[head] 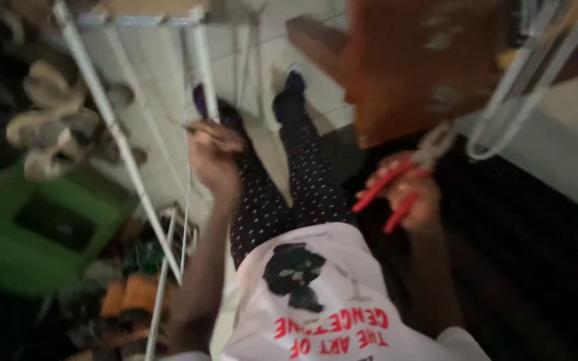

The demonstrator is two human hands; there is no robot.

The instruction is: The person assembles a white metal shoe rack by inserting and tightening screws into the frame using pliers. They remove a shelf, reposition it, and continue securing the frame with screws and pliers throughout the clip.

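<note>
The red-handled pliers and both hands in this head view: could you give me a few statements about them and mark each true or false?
1. The right hand holds the red-handled pliers. True.
2. The left hand holds a hammer. False: it pinches a thin wire by the white metal frame.
3. A green crate stands to the left. True.
4. The trousers are plain white. False: they are dark with small white dots.
</note>
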